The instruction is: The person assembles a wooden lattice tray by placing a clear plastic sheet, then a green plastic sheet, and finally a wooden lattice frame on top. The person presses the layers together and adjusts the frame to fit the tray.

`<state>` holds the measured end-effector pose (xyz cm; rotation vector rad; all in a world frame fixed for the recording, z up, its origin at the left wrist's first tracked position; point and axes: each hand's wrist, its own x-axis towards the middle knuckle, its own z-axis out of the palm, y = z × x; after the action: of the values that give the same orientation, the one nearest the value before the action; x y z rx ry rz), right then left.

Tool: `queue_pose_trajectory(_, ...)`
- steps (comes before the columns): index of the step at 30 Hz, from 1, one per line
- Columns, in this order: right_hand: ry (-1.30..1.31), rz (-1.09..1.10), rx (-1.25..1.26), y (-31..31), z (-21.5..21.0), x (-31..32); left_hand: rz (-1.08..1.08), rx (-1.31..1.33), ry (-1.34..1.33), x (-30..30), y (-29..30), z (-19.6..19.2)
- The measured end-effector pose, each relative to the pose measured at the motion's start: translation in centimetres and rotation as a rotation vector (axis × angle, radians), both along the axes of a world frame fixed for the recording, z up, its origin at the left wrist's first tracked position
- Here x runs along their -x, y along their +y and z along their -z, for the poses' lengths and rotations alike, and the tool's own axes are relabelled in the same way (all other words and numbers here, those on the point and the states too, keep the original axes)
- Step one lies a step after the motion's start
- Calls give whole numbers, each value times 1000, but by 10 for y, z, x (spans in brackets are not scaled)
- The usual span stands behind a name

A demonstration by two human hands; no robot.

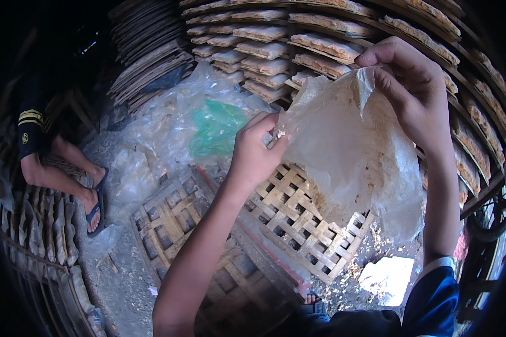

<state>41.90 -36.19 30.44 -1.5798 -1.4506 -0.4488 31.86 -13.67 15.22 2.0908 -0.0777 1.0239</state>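
Observation:
A thin, stained plastic sheet (343,146) hangs between my two hands, translucent with brown smears along its lower part. My right hand (410,84) pinches its upper right corner between thumb and fingers. Lower down, my left hand (258,146) grips the sheet's left edge, fingers closed. Below the sheet lies a woven bamboo tray (287,196) with an open lattice, partly hidden by the plastic. A second woven lattice tray (168,208) is beside it, to the left, partly covered by my left forearm.
Racks of pale, crusted slabs (264,50) rise at the back and curve down the right. Crumpled clear plastic (135,163) with a green plastic piece (216,126) covers the floor. Another person's leg (67,168) stands at left. Stacked boards (146,56) stand behind; white paper (388,278) lies lower right.

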Motion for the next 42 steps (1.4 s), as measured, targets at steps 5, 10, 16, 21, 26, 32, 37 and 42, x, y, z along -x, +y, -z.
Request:
queue_pose_trajectory(5, -44, 60, 21, -13, 10, 0, 113, 18, 54, 3, -14, -13)
queue_pose_trajectory(10, 26, 3, -81, -30, 4, -5, 23, 133, 259, -3, -19, -8)
queue_pose_trajectory(16, 102, 156, -205, -47, 3, -10, -171, -40, 79, 9, 6, 16)
queue_pose_trajectory(21, 89, 444, -116, -95, 43, -54, -9, 165, 137, 16, 12, -8)
queue_pose_trajectory(26, -109, 813, 107, -111, 97, -24, 62, -43, 156, 16, 8, -23)
queue_pose_trajectory(32, -216, 431, 296, 2, 136, 45, 88, -362, 140, 18, -12, -16)
queue_pose_trajectory(37, -36, 395, 214, -13, 149, 20, -14, -589, 173, 33, 5, -9)
queue_pose_trajectory(42, 212, 470, 183, -45, 148, 19, -140, -545, 239, 66, 46, 2)
